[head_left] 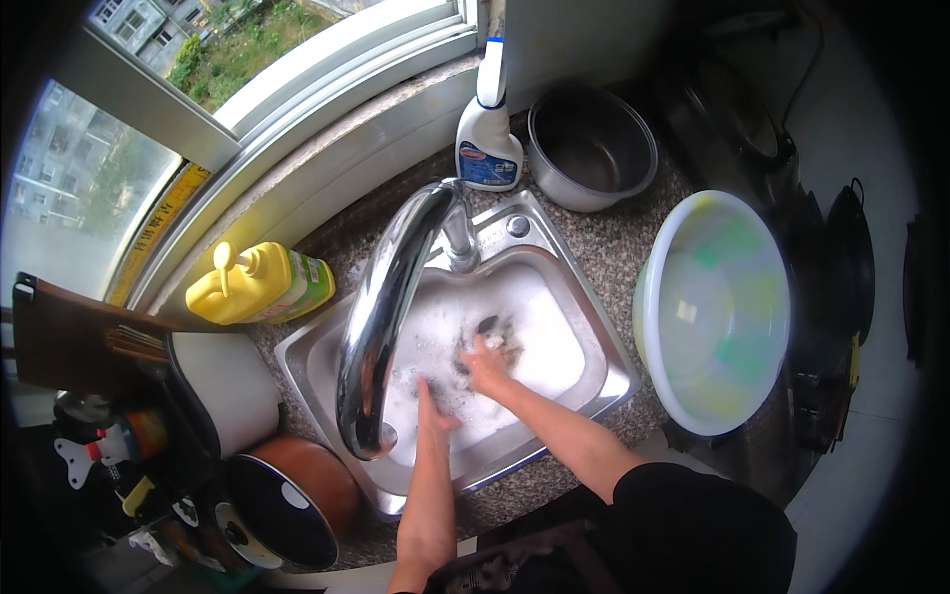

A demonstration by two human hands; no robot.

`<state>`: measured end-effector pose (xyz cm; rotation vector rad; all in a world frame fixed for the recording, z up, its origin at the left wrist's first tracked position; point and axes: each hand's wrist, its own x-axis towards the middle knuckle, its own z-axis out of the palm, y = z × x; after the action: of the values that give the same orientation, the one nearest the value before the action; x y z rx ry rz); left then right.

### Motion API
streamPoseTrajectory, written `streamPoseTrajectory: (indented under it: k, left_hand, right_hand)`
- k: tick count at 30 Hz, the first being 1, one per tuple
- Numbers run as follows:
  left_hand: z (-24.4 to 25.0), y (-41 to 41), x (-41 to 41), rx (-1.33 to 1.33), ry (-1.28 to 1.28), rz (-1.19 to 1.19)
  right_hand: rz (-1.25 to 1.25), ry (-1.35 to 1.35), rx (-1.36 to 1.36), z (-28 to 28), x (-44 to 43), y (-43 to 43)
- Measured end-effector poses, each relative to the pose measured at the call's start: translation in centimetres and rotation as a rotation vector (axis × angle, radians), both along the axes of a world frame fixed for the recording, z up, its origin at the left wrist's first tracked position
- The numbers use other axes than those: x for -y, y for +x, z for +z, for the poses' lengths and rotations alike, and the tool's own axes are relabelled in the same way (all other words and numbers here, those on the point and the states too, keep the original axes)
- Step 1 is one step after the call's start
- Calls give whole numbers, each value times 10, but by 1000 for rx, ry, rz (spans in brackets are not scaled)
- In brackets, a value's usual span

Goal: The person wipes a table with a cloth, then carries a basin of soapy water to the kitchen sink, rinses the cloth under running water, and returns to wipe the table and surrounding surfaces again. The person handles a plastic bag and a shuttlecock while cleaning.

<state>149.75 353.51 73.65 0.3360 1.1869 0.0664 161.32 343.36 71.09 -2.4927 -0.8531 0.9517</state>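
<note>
Soapy water with white suds point(549, 334) fills the stainless steel sink point(620, 371). My right hand point(487, 365) is at the middle of the basin, partly in the foam beside a dark, blurred patch; whether it grips something there cannot be made out. Lower and to the left, my left hand point(433, 408) dips into the suds near the front of the basin, its fingertips hidden by foam. A chrome faucet point(386, 319) arches over the left part of the sink, and no stream of water shows from it.
Behind the sink stand a white spray bottle point(486, 141) and a metal pot point(594, 148). A large plastic basin point(653, 319) is at the right. To the left are a yellow pump bottle point(260, 286), a knife block point(82, 334) and an orange-brown pot point(326, 475).
</note>
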Motion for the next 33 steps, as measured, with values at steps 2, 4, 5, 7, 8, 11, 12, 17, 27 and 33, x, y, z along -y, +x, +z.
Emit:
streamPoseTrajectory:
  k: [2, 4, 5, 7, 8, 11, 12, 17, 27, 33]
  left_hand:
    - [-22, -14, -14, 112, -78, 14]
    - [-7, -15, -19, 305, -68, 64]
    - [-14, -26, -30, 353, -82, 30]
    - [-19, -32, -17, 438, 7, -59]
    - [-22, -32, -9, 484, 50, -104]
    - [-6, -15, 7, 557, 26, -105]
    - [4, -4, 11, 544, -22, -67]
    - [47, 40, 39, 351, -84, 77]
    - [-24, -42, -16, 87, 87, 25]
    - [-26, -49, -25, 495, 229, -179]
  right_hand:
    - [-145, 378, -627, -21, -7, 5]
    - [-152, 497, -484, 26, -12, -35]
    - [-41, 622, -392, 65, -10, -51]
    - [-41, 710, -116, 130, 1, -79]
    - [-43, 708, -37, 159, 3, -84]
    - [-152, 686, 66, 165, -3, -70]
    - [-203, 685, 75, 156, -10, -62]
    - [-166, 455, 366, 79, -12, 23]
    - [403, -8, 337, 30, 0, 29]
    - [233, -175, -61, -41, 39, 74]
